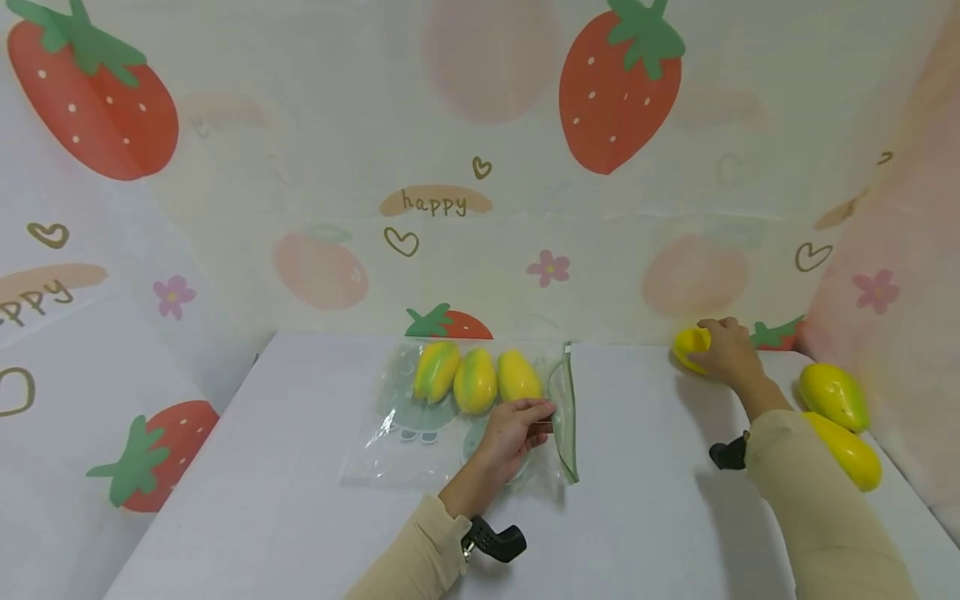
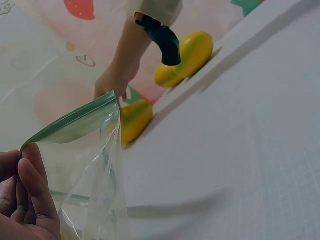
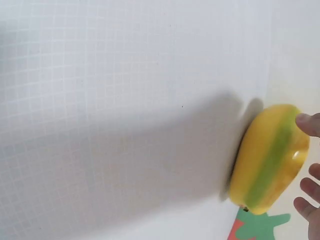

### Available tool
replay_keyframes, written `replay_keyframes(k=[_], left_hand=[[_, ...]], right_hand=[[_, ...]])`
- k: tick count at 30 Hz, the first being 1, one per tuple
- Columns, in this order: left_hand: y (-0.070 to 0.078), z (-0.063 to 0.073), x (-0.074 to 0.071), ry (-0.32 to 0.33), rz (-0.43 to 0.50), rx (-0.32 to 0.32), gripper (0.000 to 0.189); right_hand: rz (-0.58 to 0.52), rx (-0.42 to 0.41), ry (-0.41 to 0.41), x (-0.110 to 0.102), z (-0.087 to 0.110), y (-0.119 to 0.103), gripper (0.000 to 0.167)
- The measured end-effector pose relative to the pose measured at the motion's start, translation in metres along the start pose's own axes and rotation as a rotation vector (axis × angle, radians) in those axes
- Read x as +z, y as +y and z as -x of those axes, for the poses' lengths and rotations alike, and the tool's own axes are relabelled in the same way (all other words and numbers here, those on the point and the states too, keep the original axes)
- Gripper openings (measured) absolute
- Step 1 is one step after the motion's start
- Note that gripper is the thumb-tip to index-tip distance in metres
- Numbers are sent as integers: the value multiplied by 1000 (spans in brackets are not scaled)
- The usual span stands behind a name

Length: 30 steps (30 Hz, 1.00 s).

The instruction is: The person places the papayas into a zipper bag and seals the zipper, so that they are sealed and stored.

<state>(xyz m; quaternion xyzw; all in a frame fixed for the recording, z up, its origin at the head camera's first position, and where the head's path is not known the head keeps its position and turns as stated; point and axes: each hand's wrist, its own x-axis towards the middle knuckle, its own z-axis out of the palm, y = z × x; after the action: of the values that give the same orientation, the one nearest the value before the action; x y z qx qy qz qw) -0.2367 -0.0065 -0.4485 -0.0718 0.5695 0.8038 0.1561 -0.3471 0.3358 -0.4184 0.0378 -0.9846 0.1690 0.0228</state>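
A clear zip bag [image 1: 442,467] with a green zip edge lies on the table, its mouth facing right. Three yellow papayas [image 1: 476,382] with green streaks sit in its far half. My left hand [image 1: 510,433] pinches the upper layer at the bag's mouth, and the left wrist view shows the green zip strip [image 2: 70,117] lifted. At the table's back right, my right hand [image 1: 727,354] is over another papaya [image 1: 688,348]. In the right wrist view the thumb [image 3: 309,124] overlaps that papaya's end, while the other fingers are spread beside it.
Two more papayas, one behind [image 1: 832,396] and one nearer [image 1: 847,450], lie at the table's right edge, the nearer partly hidden by my right sleeve. A strawberry-printed sheet [image 1: 600,250] hangs right behind the white table [image 1: 247,467].
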Motion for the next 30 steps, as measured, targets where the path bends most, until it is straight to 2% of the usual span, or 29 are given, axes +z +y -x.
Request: replay_keyframes(k=[7,12,16,22,30], left_hand=[[0,-1,0,0,6,-6,22],[0,-1,0,-2,11,-12,22],[-1,-2,0,-1,8,-9,22],[-3,-1,1,1,4,0,21],[-4,-1,0,-14,13,5,18]], right_hand=[[-49,59,-101,-2,2,9,68],[-51,68,-147,0,3,14,71],[-39,50,-138,1,3,15,71],[-10,10,-76,6,5,18,71],[10,11,-4,15,8,18,70]])
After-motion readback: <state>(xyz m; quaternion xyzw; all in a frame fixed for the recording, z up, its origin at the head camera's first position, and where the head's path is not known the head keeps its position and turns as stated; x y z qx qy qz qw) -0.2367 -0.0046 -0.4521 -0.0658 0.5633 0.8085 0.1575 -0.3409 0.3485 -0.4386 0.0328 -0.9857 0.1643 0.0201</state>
